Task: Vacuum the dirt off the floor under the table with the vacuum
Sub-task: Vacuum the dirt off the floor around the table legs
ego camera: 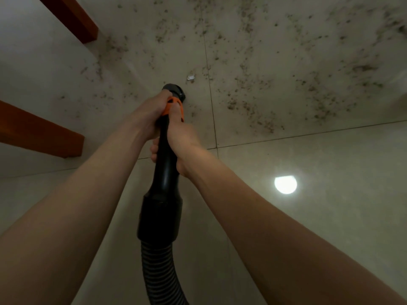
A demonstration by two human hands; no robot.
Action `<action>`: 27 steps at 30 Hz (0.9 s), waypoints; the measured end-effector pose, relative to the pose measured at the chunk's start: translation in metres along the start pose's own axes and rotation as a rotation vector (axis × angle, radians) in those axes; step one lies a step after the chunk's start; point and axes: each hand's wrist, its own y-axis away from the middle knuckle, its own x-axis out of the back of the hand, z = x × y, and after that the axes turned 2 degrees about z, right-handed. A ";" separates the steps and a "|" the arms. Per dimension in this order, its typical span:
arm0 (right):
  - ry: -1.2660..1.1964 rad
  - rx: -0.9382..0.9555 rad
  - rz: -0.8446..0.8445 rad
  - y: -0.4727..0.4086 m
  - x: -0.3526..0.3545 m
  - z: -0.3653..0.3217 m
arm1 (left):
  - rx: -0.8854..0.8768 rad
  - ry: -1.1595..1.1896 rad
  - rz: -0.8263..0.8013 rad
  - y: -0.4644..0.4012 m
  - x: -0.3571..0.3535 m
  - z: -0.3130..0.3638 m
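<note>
At the far left, two reddish-brown wooden table legs [44, 137] stand on the pale tiled floor [308, 216]; the tile around them carries only faint specks. Next comes the left hand [152, 111], its grip wrapped round the black vacuum hose handle [164, 164] just behind the orange collar [176, 106]. The right hand [182, 137] holds the same handle a little further back, thumb laid along the collar. The dark nozzle mouth [175, 90] sits low at the floor beside a small white scrap [190, 77]. To the right, dirt [308, 84] lies thick in dark scattered patches across the tiles, well apart from the nozzle at its far end. The sweep seems to be underway with most soil left. The next move likely calls for drawing the nozzle rightward, low and slow, across those patches.
</note>
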 end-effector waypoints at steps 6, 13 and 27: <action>-0.022 -0.003 0.035 0.001 0.002 0.001 | 0.008 -0.075 0.037 0.006 -0.004 0.001; -0.017 -0.025 -0.004 0.017 -0.004 0.016 | 0.022 -0.055 0.036 0.026 0.009 -0.011; 0.001 -0.149 -0.057 0.064 -0.030 0.068 | 0.176 -0.003 0.030 0.084 0.054 -0.055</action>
